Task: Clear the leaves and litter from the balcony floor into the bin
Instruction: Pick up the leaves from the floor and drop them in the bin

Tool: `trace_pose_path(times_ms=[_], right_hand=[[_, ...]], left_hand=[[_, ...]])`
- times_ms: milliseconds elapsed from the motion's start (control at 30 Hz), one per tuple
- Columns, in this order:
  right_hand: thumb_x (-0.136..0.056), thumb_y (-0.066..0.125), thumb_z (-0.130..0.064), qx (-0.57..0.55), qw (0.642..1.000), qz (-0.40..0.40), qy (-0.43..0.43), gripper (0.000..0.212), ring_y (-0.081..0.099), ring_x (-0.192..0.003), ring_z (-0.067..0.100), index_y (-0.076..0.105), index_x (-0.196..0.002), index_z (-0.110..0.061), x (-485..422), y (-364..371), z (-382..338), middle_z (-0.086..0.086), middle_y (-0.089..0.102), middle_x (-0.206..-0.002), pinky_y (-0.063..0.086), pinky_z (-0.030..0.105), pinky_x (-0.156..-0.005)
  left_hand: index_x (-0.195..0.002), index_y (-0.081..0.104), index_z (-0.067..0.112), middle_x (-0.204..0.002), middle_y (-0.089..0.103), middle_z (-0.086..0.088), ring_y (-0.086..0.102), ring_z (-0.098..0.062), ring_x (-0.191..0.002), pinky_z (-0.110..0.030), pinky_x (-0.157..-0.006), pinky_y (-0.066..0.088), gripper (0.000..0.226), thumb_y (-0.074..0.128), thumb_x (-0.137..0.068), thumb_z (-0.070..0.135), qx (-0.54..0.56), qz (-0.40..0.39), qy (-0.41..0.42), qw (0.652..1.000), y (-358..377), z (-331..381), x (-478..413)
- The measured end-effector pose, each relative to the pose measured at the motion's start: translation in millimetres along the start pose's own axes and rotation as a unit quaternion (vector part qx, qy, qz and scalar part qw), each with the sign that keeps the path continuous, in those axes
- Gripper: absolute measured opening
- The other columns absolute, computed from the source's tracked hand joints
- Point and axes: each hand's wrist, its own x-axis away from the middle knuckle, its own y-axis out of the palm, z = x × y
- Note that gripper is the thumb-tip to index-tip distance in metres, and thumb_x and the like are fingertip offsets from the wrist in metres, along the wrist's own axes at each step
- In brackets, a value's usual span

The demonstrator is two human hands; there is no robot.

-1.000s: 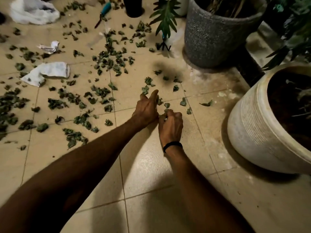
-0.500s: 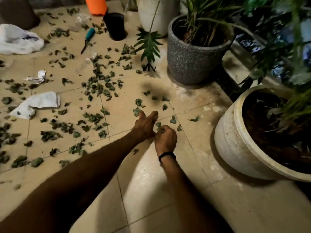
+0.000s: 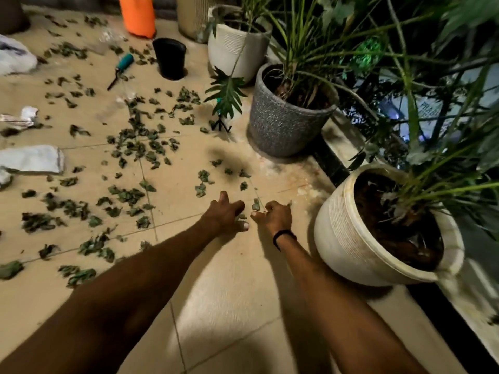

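My left hand point(image 3: 225, 215) lies low on the floor point(image 3: 229, 306) with its fingers spread and fairly straight, the thumb stretched out toward my other hand, gripping nothing. One leaf point(image 3: 242, 216) shows just under its fingertips. My right hand point(image 3: 274, 217), with a black band point(image 3: 283, 237) at the wrist, is just beside it, knuckles up and fingers curled under. I cannot tell whether they have anything in them. A second leaf point(image 3: 256, 204) sits on the tile between the two hands. The rest of the leaves point(image 3: 129, 195) are scattered over the floor to my left and ahead, thickest in the middle of the tiles. Pieces of white paper point(image 3: 32, 159) lie among them near the left edge. Close on my right stands a cream pot point(image 3: 343, 238) full of dark soil, and beyond it a grey pot point(image 3: 275, 122) with a plant. Farther off are a black tub point(image 3: 171, 59), an orange container point(image 3: 137, 14) and a teal-handled trowel point(image 3: 120, 68) lying on the tiles, well apart from my hands.
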Motion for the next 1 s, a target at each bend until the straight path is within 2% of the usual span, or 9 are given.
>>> trace_pose_path(times_ms=[100, 200, 433, 533, 667, 767, 800, 867, 1000], right_hand=[[-0.088, 0.068, -0.023, 0.015, 0.998, 0.043, -0.032, 0.008, 0.062, -0.094, 0.025, 0.068, -0.088, -0.015, 2, 25, 7, 0.008, 0.067, -0.098, 0.043, 0.024, -0.076], [-0.087, 0.058, -0.013, 0.006, 0.995, 0.097, -0.032, 0.013, 0.063, -0.089, 0.029, 0.068, -0.079, -0.013, 5, 28, 13, 0.008, 0.068, -0.083, 0.051, 0.034, -0.077], [-0.095, 0.061, -0.022, 0.068, 0.988, 0.137, 0.018, 0.031, 0.058, -0.100, 0.031, 0.062, -0.125, -0.012, -38, -26, 31, 0.019, 0.058, -0.117, 0.043, 0.028, -0.081], [-0.094, 0.057, -0.017, 0.114, 0.988, 0.102, -0.015, 0.021, 0.058, -0.096, 0.031, 0.065, -0.111, -0.007, -45, -22, 35, 0.016, 0.057, -0.112, 0.042, 0.028, -0.078], [-0.082, 0.057, -0.012, 0.018, 0.996, 0.087, -0.014, 0.010, 0.062, -0.084, 0.027, 0.065, -0.084, -0.007, -43, -18, 27, 0.007, 0.068, -0.085, 0.045, 0.029, -0.070], [-0.089, 0.056, -0.014, -0.008, 0.996, 0.058, -0.071, 0.020, 0.062, -0.095, 0.022, 0.066, -0.106, -0.014, -42, -7, 15, 0.005, 0.069, -0.101, 0.051, 0.030, -0.084], [-0.093, 0.053, -0.014, 0.017, 0.993, 0.046, -0.109, 0.027, 0.061, -0.101, 0.022, 0.065, -0.117, -0.016, -41, -1, 11, 0.008, 0.067, -0.110, 0.050, 0.030, -0.089], [-0.097, 0.049, -0.017, 0.098, 0.979, 0.021, -0.180, 0.028, 0.056, -0.106, 0.029, 0.063, -0.121, -0.015, -38, 17, 5, 0.013, 0.060, -0.117, 0.045, 0.033, -0.091], [-0.095, 0.044, -0.007, 0.078, 0.982, 0.032, -0.169, 0.018, 0.053, -0.082, 0.022, 0.057, -0.084, -0.012, -32, 34, 11, 0.001, 0.052, -0.091, 0.039, 0.016, -0.061]], left_hand=[[-0.109, 0.054, 0.025, -0.109, 0.039, -0.010, 0.051, -0.033, -0.089, -0.044, -0.079, 0.051, 0.051, 0.059, -0.085, 0.069, 0.052, 0.089, -0.006, 0.995, 16, 6, 18], [-0.105, 0.055, 0.019, -0.106, 0.043, -0.010, 0.053, -0.031, -0.088, -0.040, -0.075, 0.049, 0.023, 0.057, -0.099, 0.041, 0.060, 0.194, 0.007, 0.979, 37, 16, 29], [-0.094, 0.047, 0.014, -0.095, 0.049, -0.005, 0.048, -0.018, -0.078, -0.028, -0.065, 0.037, 0.010, 0.052, -0.102, 0.018, 0.176, 0.253, -0.018, 0.951, 49, 31, 30], [-0.097, 0.055, 0.008, -0.084, 0.060, -0.001, 0.055, -0.012, -0.070, -0.013, -0.057, 0.039, 0.005, 0.052, -0.094, 0.005, 0.359, 0.255, -0.059, 0.896, 39, 32, 17], [-0.080, 0.065, 0.005, -0.072, 0.062, -0.014, 0.050, -0.022, -0.055, -0.028, -0.051, 0.037, 0.031, 0.037, -0.091, -0.001, 0.639, 0.176, -0.165, 0.730, 19, 45, -4], [-0.060, 0.054, 0.009, -0.055, 0.047, -0.010, 0.038, -0.019, -0.047, -0.029, -0.050, 0.028, 0.025, 0.041, -0.080, 0.001, 0.687, 0.212, -0.253, 0.648, 0, 37, -18], [-0.058, 0.050, 0.013, -0.056, 0.045, -0.009, 0.038, -0.020, -0.049, -0.032, -0.051, 0.031, 0.023, 0.043, -0.077, 0.004, 0.668, 0.237, -0.262, 0.655, -4, 32, -21], [-0.063, 0.055, 0.010, -0.064, 0.054, -0.012, 0.050, -0.026, -0.057, -0.037, -0.061, 0.045, 0.024, 0.048, -0.086, 0.012, 0.546, 0.294, -0.237, 0.748, -10, 22, -27], [-0.067, 0.056, 0.011, -0.064, 0.062, -0.013, 0.059, -0.029, -0.059, -0.034, -0.059, 0.043, 0.064, 0.032, -0.103, 0.058, 0.267, 0.348, -0.127, 0.890, -21, 19, -42]])
